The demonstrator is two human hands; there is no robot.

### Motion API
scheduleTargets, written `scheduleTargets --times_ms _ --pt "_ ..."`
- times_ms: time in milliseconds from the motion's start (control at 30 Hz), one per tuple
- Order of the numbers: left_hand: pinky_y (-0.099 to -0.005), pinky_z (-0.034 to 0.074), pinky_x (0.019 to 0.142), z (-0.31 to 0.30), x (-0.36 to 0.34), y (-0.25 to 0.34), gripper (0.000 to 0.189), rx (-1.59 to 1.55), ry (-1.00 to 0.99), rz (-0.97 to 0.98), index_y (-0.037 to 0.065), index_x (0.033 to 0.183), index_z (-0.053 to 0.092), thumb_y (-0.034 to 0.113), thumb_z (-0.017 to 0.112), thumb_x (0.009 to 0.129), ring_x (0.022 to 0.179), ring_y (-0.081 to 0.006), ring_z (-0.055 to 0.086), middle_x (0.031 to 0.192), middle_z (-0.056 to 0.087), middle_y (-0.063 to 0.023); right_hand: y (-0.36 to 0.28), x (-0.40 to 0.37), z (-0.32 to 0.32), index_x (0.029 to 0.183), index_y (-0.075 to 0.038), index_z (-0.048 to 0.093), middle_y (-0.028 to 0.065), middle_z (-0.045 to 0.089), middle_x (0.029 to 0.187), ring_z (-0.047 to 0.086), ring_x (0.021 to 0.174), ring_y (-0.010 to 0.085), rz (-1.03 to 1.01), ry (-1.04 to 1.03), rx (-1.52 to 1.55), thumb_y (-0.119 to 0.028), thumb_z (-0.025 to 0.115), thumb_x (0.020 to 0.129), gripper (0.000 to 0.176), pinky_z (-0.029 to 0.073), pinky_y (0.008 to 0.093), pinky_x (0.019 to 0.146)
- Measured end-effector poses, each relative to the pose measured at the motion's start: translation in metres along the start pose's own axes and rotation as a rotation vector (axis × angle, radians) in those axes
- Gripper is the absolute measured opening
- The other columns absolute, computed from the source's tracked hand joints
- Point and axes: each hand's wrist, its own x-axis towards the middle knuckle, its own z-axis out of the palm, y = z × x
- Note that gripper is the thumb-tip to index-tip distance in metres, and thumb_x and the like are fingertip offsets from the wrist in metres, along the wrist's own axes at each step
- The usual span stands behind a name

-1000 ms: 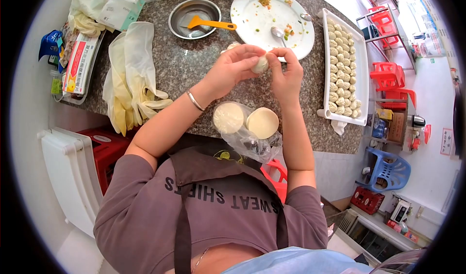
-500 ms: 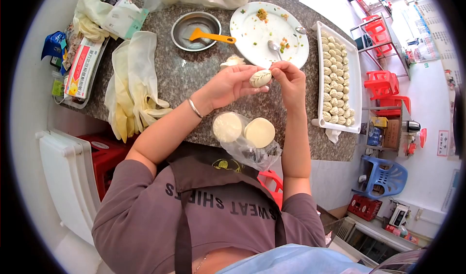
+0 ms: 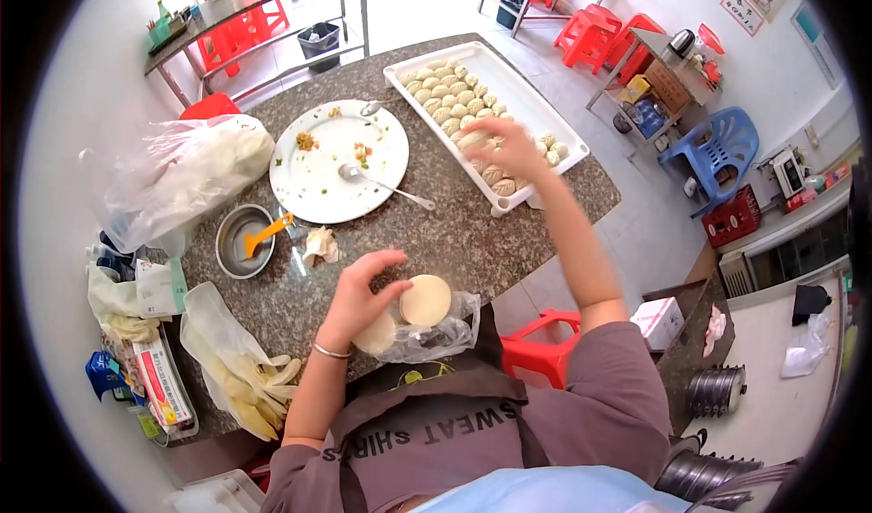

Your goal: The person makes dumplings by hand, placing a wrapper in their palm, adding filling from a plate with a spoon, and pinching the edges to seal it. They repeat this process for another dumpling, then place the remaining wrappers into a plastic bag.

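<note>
My left hand [image 3: 361, 297] is open, thumb and fingers apart, beside two stacks of round dough wrappers. The nearer-to-centre stack of wrappers [image 3: 426, 300] lies on a clear plastic bag [image 3: 445, 336]; the other stack [image 3: 376, 333] is partly covered by my left hand. My right hand [image 3: 510, 152] is over the white tray [image 3: 495, 202], above rows of pleated dumplings [image 3: 459, 95]. Motion blurs its fingers, and whether a dumpling is between them cannot be made out.
A white plate [image 3: 341, 200] holds filling scraps and a spoon [image 3: 386, 186]. Left of it are a metal bowl [image 3: 231, 231] with an orange scraper [image 3: 265, 235], a crumpled pale lump [image 3: 321, 246], a plastic bag [image 3: 195, 172] and gloves [image 3: 227, 350]. A red stool [image 3: 542, 345] stands by the table.
My hands were together on a pleated dumpling and have parted. The right has swung out over the tray, the left has come down to the wrappers. The view has turned right.
</note>
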Motion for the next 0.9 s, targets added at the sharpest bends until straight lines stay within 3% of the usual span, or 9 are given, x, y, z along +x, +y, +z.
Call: scheduleTargets --times_ms 67,167,233,367,600,667,733,800,900 --pt "-0.0466 0.037 0.102 0.001 -0.001 0.009 0.030 0.289 -0.053 0.112 0.006 0.103 0.066 0.020 0.073 0.078 0.107 -0.0261 0.058 0.112 0.062 -0.0084 0.075 0.014 -0.046 0.103 -0.007 0.069 0.0091 0.069 0.094 0.063 0.084 0.0126 0.283 0.056 0.067 -0.022 0.077 0.072 0.035 0.050 0.0283 0.077" --pt "-0.0479 0.033 0.104 0.007 -0.003 0.003 0.029 0.339 -0.086 0.137 0.006 0.100 0.068 0.022 0.074 0.076 0.109 -0.0268 0.056 0.109 0.063 -0.0071 0.148 0.017 -0.088 0.103 -0.007 0.069 0.0108 0.069 0.095 0.065 0.086 0.0165 0.331 0.147 -0.219 -0.017 0.075 0.074 0.032 0.051 0.0285 0.077" --pt "-0.0441 0.036 0.100 0.007 -0.002 0.004 0.027 0.411 -0.094 0.189 0.006 0.097 0.068 0.018 0.074 0.074 0.105 -0.0263 0.057 0.106 0.063 -0.0071 0.159 0.018 -0.095 0.107 -0.007 0.067 0.0080 0.068 0.094 0.062 0.086 0.0133 0.438 -0.125 -0.225 -0.018 0.073 0.078 0.032 0.049 0.0282 0.079" --pt "-0.0396 0.040 0.094 0.008 -0.001 0.003 0.023 0.313 -0.098 0.210 0.005 0.094 0.069 0.013 0.073 0.073 0.098 -0.0260 0.059 0.101 0.064 -0.0076 0.169 0.017 -0.090 0.114 -0.007 0.065 0.0041 0.067 0.100 0.060 0.093 0.0131 0.482 -0.351 -0.049 -0.014 0.064 0.085 0.030 0.047 0.0278 0.084" --pt "-0.0376 0.047 0.080 0.013 -0.002 0.006 0.016 0.292 -0.039 0.194 0.005 0.088 0.067 0.010 0.070 0.073 0.087 -0.0268 0.060 0.089 0.064 -0.0077 0.176 0.008 -0.087 0.111 -0.006 0.066 0.0037 0.067 0.101 0.060 0.094 0.0126 0.459 -0.240 -0.062 -0.011 0.055 0.088 0.026 0.048 0.0283 0.085" --pt "-0.0362 0.049 0.073 0.015 -0.001 0.004 0.010 0.402 -0.039 0.198 0.005 0.084 0.067 0.011 0.068 0.076 0.082 -0.0268 0.061 0.085 0.064 -0.0078 0.185 0.009 -0.072 0.110 -0.004 0.066 0.0066 0.068 0.102 0.061 0.095 0.0139 0.378 -0.070 -0.138 -0.011 0.054 0.089 0.025 0.048 0.0287 0.086" --pt "-0.0367 0.049 0.072 0.018 -0.003 -0.003 0.008 0.387 0.012 0.207 0.006 0.083 0.066 0.012 0.067 0.076 0.080 -0.0270 0.061 0.083 0.063 -0.0077 0.164 0.009 -0.050 0.109 -0.003 0.066 0.0099 0.068 0.101 0.063 0.096 0.0158 0.189 0.149 -0.317 -0.013 0.055 0.090 0.024 0.049 0.0292 0.086" --pt "-0.0372 0.049 0.071 0.016 -0.005 -0.006 0.007 0.378 0.045 0.230 0.006 0.081 0.066 0.012 0.066 0.077 0.078 -0.0271 0.061 0.081 0.063 -0.0076 0.086 0.008 -0.014 0.107 -0.004 0.066 0.0140 0.067 0.105 0.064 0.094 0.0252 0.107 0.181 -0.169 -0.019 0.057 0.090 0.025 0.049 0.0322 0.084" --pt "-0.0370 0.050 0.069 0.018 -0.007 -0.006 0.007 0.474 0.023 0.231 0.006 0.082 0.065 0.013 0.065 0.077 0.076 -0.0266 0.061 0.077 0.062 -0.0073 0.012 -0.005 0.048 0.114 -0.002 0.061 0.0136 0.066 0.096 0.064 0.086 0.0253 0.016 -0.045 0.009 -0.017 0.063 0.087 0.030 0.050 0.0337 0.077"
